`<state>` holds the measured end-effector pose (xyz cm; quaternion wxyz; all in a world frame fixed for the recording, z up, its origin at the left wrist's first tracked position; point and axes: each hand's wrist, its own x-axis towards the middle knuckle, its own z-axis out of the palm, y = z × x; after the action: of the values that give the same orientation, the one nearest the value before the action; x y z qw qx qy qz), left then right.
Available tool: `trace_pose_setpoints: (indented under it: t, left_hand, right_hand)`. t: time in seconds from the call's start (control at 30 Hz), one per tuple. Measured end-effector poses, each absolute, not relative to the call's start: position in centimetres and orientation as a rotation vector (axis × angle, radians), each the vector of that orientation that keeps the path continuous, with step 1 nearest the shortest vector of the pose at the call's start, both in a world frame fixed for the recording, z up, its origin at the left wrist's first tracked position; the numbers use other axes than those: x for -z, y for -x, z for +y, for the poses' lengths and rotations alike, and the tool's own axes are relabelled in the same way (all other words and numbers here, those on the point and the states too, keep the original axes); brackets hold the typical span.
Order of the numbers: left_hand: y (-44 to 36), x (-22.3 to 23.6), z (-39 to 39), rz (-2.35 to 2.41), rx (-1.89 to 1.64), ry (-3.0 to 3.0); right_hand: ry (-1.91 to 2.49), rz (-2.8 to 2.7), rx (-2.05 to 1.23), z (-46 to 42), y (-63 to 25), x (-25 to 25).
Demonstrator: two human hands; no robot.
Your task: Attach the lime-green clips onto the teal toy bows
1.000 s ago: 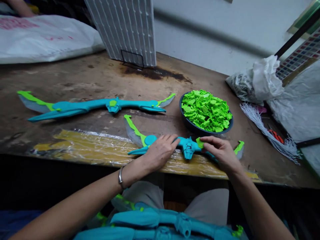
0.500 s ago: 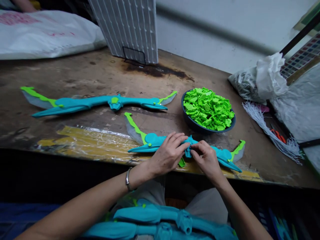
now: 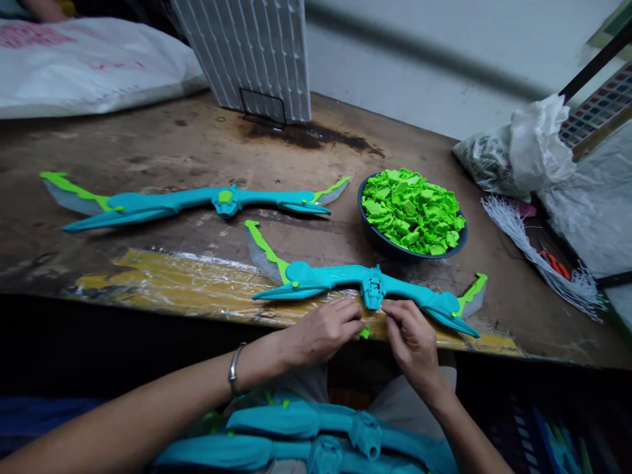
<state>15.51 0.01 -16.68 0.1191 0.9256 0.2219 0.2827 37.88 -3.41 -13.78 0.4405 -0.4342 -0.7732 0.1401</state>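
A turquoise toy bow [image 3: 345, 275] with lime-green, clear-edged tips lies at the table's front, an open recess showing in its centre block. Just below that block, my left hand [image 3: 323, 332] is closed, with a small green plastic piece [image 3: 364, 333] at its fingertips. My right hand [image 3: 412, 342] is beside the block's lower right, thumb and forefinger pinched together; whatever they hold is too small to make out. Behind lies a second turquoise bow [image 3: 192, 197], whose centre carries a green piece. A dark bowl [image 3: 378, 245] heaped with green pieces [image 3: 412, 207] stands to the right.
More turquoise bows [image 3: 296, 421] rest across my lap. A grey ribbed panel [image 3: 247, 59] stands at the back, with a white sack [image 3: 99, 69] to its left. White cords [image 3: 538, 257], orange-handled pliers [image 3: 555, 264] and a plastic bag [image 3: 536, 148] lie right.
Both hands have drawn back from the bow's centre toward the table edge, uncovering its recess. My left hand has come down to the green piece.
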Motion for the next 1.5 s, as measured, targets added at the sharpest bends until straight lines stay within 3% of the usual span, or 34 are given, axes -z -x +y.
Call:
trace_pose_setpoints:
  t: [0.27, 0.4, 0.6, 0.7, 1.03, 1.2, 1.5]
  left_hand:
    - [-16.1, 12.6, 2.1, 0.684, -0.696, -1.563]
    - [-17.4, 11.2, 3.9, 0.708, -0.656, -1.280]
    - [-17.0, 11.2, 5.5, 1.047, -0.905, -2.063]
    - [-16.3, 12.2, 5.3, 1.070, -0.787, -2.392]
    - [-16.5, 13.4, 5.0, 1.106, -0.752, -2.525]
    - [-16.4, 13.4, 5.2, 1.067, -0.739, -2.528]
    - [-16.3, 12.8, 5.4, 1.064, -0.678, -2.499]
  right_hand:
    - [0.920, -2.132, -0.355, -4.3, -37.4, 10.8]
    - [0.953, -2.066, -0.348, -2.6, -37.7, 10.1]
    - [1.160, -1.947, -0.053, -0.2, -37.8, 11.7]
    - [1.219, -1.982, 0.042, 0.2, -37.4, 12.8]
    - [1.198, -2.279, 0.423, 0.3, -36.2, 13.0]
    - [1.129, -2.398, 0.392, 0.5, -36.6, 13.2]
    - [1.110, -2.311, -0.048, 1.3, -37.4, 12.1]
